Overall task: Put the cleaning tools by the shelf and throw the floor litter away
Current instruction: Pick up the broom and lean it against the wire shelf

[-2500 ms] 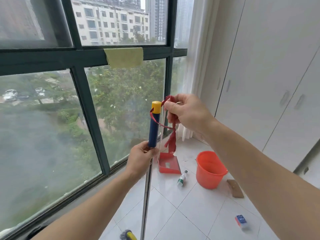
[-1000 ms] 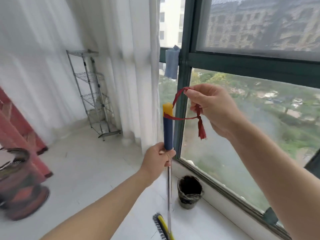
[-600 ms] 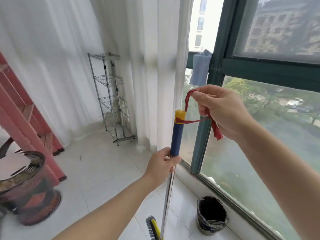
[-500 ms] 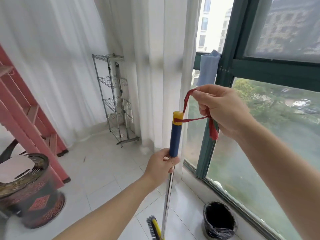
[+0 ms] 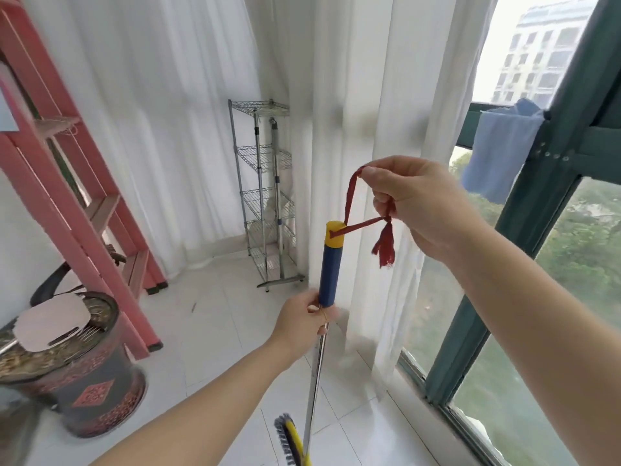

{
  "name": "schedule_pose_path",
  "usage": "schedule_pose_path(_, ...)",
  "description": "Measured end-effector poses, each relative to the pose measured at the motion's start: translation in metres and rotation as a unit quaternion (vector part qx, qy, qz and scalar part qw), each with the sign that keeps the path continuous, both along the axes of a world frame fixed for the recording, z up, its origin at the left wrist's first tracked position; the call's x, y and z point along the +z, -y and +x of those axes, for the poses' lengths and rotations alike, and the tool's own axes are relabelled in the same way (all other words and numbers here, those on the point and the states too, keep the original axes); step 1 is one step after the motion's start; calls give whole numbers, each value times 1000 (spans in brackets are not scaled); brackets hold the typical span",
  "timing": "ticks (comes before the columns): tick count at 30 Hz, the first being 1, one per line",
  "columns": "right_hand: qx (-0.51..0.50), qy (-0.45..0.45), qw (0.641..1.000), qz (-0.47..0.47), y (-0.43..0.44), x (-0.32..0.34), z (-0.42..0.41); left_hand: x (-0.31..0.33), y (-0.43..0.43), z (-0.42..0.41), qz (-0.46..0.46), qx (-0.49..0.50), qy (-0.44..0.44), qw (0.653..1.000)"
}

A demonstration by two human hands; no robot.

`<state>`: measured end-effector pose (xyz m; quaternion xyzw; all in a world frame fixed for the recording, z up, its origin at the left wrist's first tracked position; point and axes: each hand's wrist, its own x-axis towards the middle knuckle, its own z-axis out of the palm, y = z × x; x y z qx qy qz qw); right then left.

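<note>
I hold a broom upright in front of me. It has a blue grip with a yellow cap, a metal pole and a yellow and grey brush head at the bottom edge. My left hand grips the pole just under the blue grip. My right hand pinches the red hanging cord tied through the cap, holding its loop up and to the right. A wire shelf stands in the far corner against the white curtain, with a long pole leaning on it.
A red ladder-like rack leans on the left wall. A dark patterned pot with a white lid-like sheet stands at the lower left. A blue cloth hangs on the green window frame at right. White tiled floor lies between me and the shelf.
The view has swung left from the dustpan, bucket and floor litter to the shelf corner, and the shelf has drawn closer. Both hands keep the same hold on the broom and cord.
</note>
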<state>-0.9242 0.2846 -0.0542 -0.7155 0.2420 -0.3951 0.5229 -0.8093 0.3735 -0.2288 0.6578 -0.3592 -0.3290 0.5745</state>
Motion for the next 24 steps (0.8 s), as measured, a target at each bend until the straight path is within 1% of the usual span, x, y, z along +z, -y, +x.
schedule_pose_path(7, 87, -13, 996, -24, 95, 19, 63, 13, 83, 55, 17, 52, 36, 998)
schedule_pose_path(11, 106, -7, 994, -28, 132, 21, 106, 20, 118, 86, 40, 74, 54, 995)
schedule_pose_path(15, 123, -20, 991, -41, 164, 15, 156, 17, 148, 128, 58, 92, 59, 992)
schedule_pose_path(24, 109, -39, 992, -49, 229, 16, 282, 12, 226, 253, 67, 36, 46, 996)
